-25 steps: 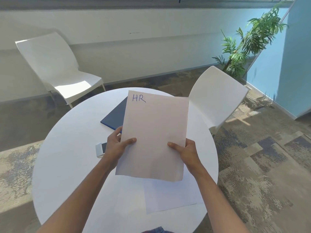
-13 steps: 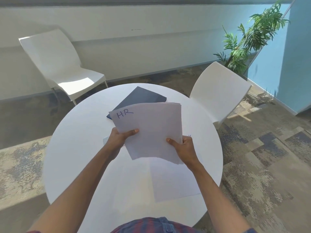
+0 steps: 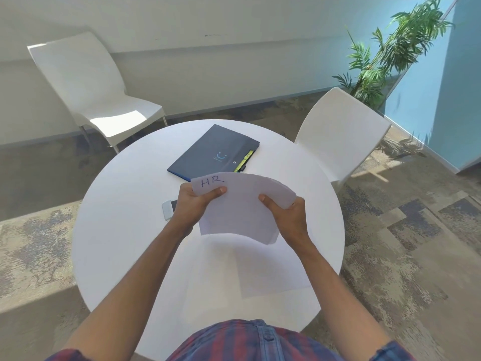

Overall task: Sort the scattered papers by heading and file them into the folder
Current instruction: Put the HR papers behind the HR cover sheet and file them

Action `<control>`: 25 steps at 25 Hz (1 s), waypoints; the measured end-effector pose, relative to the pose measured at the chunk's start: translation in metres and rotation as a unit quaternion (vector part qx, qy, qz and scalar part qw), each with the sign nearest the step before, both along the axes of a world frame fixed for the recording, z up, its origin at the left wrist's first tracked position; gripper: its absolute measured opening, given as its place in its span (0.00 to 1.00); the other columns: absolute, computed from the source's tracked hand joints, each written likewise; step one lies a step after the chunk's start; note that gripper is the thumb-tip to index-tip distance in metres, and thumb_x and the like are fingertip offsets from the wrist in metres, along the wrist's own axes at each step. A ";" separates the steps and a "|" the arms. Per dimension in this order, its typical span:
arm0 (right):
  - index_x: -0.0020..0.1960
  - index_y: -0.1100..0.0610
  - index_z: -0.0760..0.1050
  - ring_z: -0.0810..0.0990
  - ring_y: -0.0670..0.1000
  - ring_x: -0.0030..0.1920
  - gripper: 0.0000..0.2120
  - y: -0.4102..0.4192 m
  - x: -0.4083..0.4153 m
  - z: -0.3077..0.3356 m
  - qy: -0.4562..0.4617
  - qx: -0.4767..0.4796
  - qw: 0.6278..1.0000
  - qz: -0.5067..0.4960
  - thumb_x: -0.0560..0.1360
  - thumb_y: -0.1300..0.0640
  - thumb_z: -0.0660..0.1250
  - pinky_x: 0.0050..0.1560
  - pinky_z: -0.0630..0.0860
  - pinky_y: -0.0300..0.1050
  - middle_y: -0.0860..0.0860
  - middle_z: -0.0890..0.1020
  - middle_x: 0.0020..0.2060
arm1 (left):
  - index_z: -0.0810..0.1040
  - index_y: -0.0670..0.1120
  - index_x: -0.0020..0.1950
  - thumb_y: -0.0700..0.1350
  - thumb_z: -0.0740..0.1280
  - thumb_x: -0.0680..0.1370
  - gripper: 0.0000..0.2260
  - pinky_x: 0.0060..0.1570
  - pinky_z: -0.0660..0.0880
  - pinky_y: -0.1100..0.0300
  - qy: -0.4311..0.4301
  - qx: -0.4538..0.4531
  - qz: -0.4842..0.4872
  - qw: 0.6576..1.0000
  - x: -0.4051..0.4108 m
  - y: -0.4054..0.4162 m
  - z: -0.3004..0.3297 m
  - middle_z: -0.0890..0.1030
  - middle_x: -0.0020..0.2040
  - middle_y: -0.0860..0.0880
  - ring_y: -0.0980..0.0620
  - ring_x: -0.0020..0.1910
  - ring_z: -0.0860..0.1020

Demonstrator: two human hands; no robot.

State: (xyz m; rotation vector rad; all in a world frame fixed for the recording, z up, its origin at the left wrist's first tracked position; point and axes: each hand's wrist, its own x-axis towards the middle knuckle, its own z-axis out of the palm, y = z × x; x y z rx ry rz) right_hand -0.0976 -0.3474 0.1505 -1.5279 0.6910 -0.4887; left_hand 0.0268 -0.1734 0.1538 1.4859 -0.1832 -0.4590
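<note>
Both hands hold a thin stack of white papers (image 3: pixel 242 207) above the round white table (image 3: pixel 125 230); the top sheet is headed "HR" in blue ink. My left hand (image 3: pixel 194 204) grips the stack's left edge, thumb on top just under the heading. My right hand (image 3: pixel 287 214) grips the right edge, thumb on top. The stack bows upward between them. A dark blue folder (image 3: pixel 212 152) lies closed on the far part of the table, beyond the stack. Another white sheet (image 3: pixel 270 272) lies flat on the table under my right forearm.
A white phone (image 3: pixel 168 209) lies on the table just left of my left hand. Two white chairs stand around the table, one at the far left (image 3: pixel 88 87) and one at the right (image 3: pixel 341 134). A potted palm (image 3: pixel 385 53) stands by the blue wall.
The stack has tipped from nearly upright to almost flat and dropped toward the table. My left hand slid up to the heading corner. The folder, hidden before, is now in full view.
</note>
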 end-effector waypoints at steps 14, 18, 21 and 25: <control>0.42 0.52 0.81 0.85 0.58 0.46 0.07 0.008 -0.008 -0.035 0.060 0.027 0.997 0.029 0.70 0.58 0.79 0.48 0.82 0.55 0.53 0.86 0.42 | 0.83 0.51 0.49 0.39 0.77 0.72 0.10 0.44 0.80 0.56 0.052 0.047 0.005 0.998 -0.011 0.011 -0.029 0.87 0.43 0.54 0.51 0.43 0.84; 0.44 0.55 0.83 0.86 0.56 0.45 0.07 0.009 -0.010 -0.039 0.044 0.052 0.997 0.027 0.69 0.58 0.80 0.50 0.83 0.56 0.53 0.87 0.42 | 0.83 0.50 0.48 0.38 0.77 0.71 0.11 0.44 0.80 0.55 0.055 0.038 0.017 0.998 -0.016 0.009 -0.032 0.87 0.44 0.53 0.52 0.42 0.84; 0.44 0.54 0.83 0.86 0.53 0.43 0.09 0.011 -0.010 -0.034 0.035 0.054 0.998 0.028 0.67 0.59 0.80 0.48 0.84 0.54 0.50 0.87 0.42 | 0.84 0.49 0.48 0.38 0.78 0.70 0.11 0.45 0.81 0.54 0.045 0.036 0.010 0.998 -0.015 0.008 -0.028 0.87 0.45 0.50 0.51 0.42 0.85; 0.46 0.56 0.84 0.86 0.54 0.44 0.13 0.005 -0.006 -0.028 0.010 0.037 0.999 0.007 0.64 0.56 0.83 0.44 0.84 0.52 0.51 0.87 0.42 | 0.85 0.46 0.50 0.40 0.77 0.71 0.09 0.43 0.80 0.56 0.010 0.038 -0.001 0.999 -0.006 0.006 -0.018 0.87 0.45 0.48 0.50 0.41 0.85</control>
